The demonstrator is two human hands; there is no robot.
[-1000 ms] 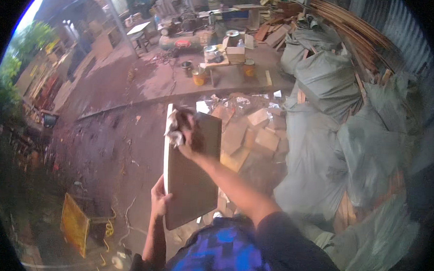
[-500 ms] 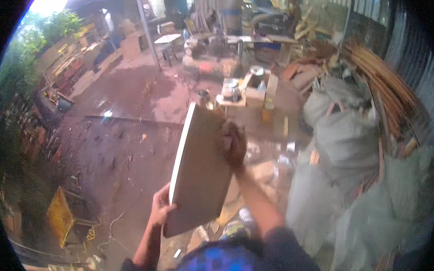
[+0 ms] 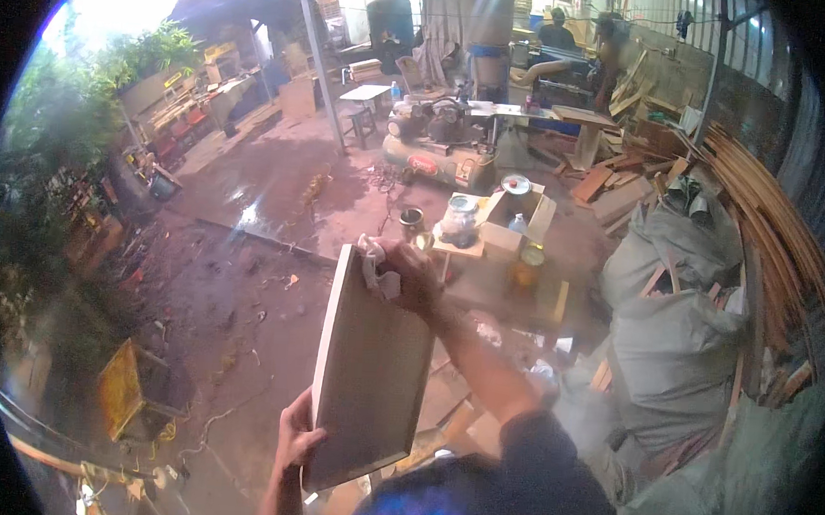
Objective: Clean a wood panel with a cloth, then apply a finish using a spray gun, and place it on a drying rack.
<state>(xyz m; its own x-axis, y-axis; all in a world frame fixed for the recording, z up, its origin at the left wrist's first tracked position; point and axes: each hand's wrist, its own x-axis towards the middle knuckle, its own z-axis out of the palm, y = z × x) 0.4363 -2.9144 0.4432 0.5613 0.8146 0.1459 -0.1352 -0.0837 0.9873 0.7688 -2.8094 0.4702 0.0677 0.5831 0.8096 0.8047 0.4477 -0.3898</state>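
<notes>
A flat, dark brown wooden panel (image 3: 373,386) with a pale edge is held upright and slightly tilted in front of me. My left hand (image 3: 298,433) grips its lower left edge, the thumb lying over the face. At the top left corner, my right hand (image 3: 413,281) is closed on a crumpled white rag (image 3: 375,267) and rests it against the panel. Part of the rag is covered by the fingers. Beyond the panel stand an open tin (image 3: 413,219) and a lidded pale tub (image 3: 461,212) beside a cardboard box (image 3: 543,220).
Large grey sacks (image 3: 669,341) are piled on my right, with long wooden strips (image 3: 760,210) behind them. An air compressor (image 3: 427,163) stands farther ahead. Scraps litter the ground near my feet. A yellow-sided box-like frame (image 3: 124,387) lies at lower left. People are in the background.
My right hand has moved from the panel's upper right side to its top left corner, and the white rag now shows. The panel sits a little lower in view.
</notes>
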